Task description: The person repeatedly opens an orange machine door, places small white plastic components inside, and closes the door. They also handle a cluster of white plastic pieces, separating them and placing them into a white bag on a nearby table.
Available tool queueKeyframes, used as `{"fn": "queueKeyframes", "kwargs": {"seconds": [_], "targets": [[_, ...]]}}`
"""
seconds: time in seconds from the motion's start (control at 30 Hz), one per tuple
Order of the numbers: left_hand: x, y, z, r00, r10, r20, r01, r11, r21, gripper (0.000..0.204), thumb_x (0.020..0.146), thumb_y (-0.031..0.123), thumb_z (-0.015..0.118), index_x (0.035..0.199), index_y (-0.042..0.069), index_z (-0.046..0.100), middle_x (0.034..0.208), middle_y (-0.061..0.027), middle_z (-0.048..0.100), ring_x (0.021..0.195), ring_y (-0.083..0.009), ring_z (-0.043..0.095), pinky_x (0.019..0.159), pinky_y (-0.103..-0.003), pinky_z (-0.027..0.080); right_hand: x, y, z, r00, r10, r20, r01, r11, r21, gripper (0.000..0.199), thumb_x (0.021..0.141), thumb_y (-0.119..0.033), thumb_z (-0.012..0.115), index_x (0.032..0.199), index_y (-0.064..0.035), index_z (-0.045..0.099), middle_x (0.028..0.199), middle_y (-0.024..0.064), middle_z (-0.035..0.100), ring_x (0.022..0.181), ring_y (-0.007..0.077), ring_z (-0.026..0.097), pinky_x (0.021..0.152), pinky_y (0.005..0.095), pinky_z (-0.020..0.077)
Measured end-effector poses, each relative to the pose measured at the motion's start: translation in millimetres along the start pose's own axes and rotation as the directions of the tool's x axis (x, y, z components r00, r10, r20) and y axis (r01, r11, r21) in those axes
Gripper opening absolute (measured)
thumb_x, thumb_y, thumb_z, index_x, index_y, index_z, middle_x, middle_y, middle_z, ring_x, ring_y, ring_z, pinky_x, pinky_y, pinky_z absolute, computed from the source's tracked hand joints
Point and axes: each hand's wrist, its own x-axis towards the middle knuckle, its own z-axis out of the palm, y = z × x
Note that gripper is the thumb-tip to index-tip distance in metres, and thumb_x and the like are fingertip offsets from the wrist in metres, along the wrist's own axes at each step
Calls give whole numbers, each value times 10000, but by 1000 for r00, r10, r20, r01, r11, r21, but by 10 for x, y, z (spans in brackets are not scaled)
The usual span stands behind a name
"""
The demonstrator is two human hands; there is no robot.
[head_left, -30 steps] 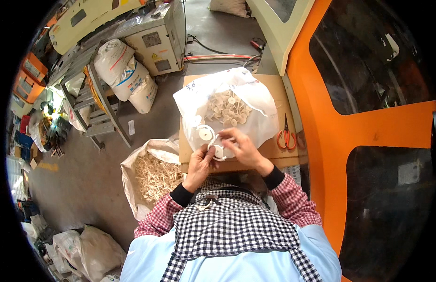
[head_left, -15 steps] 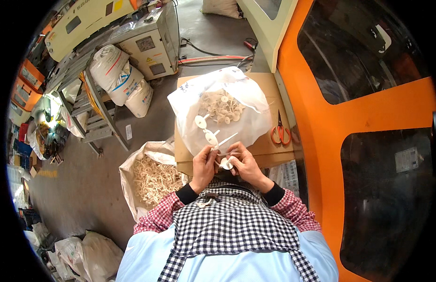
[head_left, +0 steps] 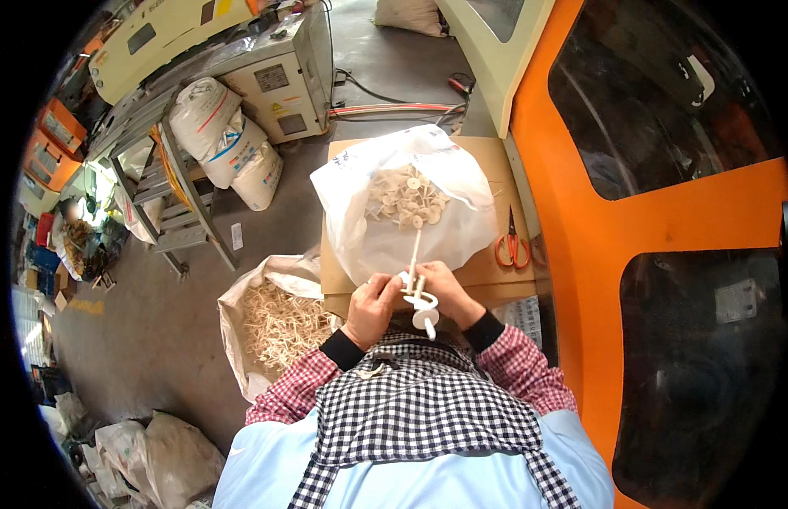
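Cardboard (head_left: 489, 284) before you; plastic bag (head_left: 351, 242) on it, discs (head_left: 402, 201) inside bag. Scissors (head_left: 513, 239) on cardboard, right of bag. Your left hand (head_left: 370, 305) and right hand (head_left: 449, 295) at bag's near side, plastic piece (head_left: 425, 318) between them. Open sack (head_left: 232, 310) on floor at your left, beside cardboard, strips (head_left: 283, 324) in it. Machine (head_left: 572, 280) along your right. Farther left: step stand (head_left: 188, 182), stacked sacks (head_left: 228, 140) beside it, cabinet (head_left: 281, 89) behind those. Hoses (head_left: 394, 109) on floor beyond cardboard.

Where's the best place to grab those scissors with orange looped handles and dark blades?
Probably by the orange handle loops of the scissors, coming from the person's side: they lie with the loops toward the person, the dark pointed blades facing away.
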Motion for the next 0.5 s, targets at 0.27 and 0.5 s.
{"fn": "queueKeyframes", "kwargs": {"seconds": [0.27,0.5], "targets": [[151,-139,-89,950,-302,-79,296,951,-88,176,785,-41,545,955,5,561,854,-158,555,722,-336,569,611,-370,457,1236,-206,-476,952,-108,-286,-40,883,-467,329,883,-283,534,893,37,606,681,110,597,478,166,539,443,277,434],[32,-223,-154,942,-223,251,272,946,-179,155,799,-3,553,951,10,585,839,-152,561,760,-340,571,649,-378,470,3,-843,68,696,-574,431,711,465,-528,336,961,-239,421,1163,0,544,976,96,615,930,185,588,823,270,452]]}}
